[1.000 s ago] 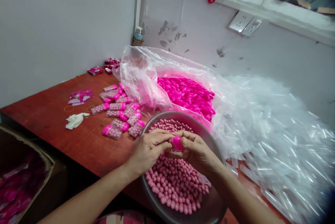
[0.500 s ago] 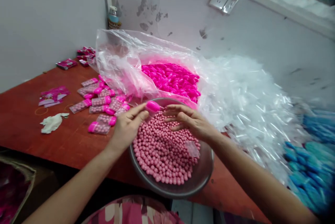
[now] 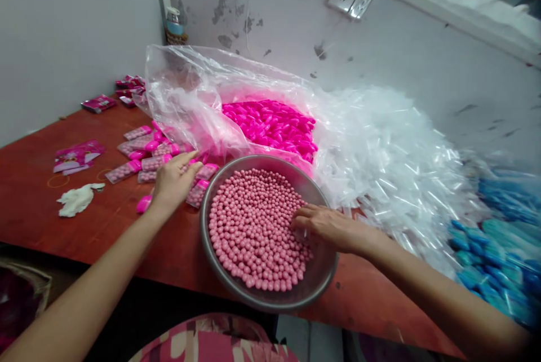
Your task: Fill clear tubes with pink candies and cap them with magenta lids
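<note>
Both my hands are down at the desk, one on the filled tubes, one in the bowl

My left hand (image 3: pixel 172 181) lies palm down, fingers loosely spread and grasping nothing, on the filled tubes (image 3: pixel 143 154) heaped on the desk (image 3: pixel 110 226) just left of the metal bowl (image 3: pixel 318 278). My right hand (image 3: pixel 323 225) rests at the bowl's right side, fingers curled down into the pink balls (image 3: pixel 249 226); I cannot tell whether it grips anything

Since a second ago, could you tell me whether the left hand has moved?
Yes. The left hand has left the metal bowl, going left to the filled pink-capped tubes on the table.
</note>
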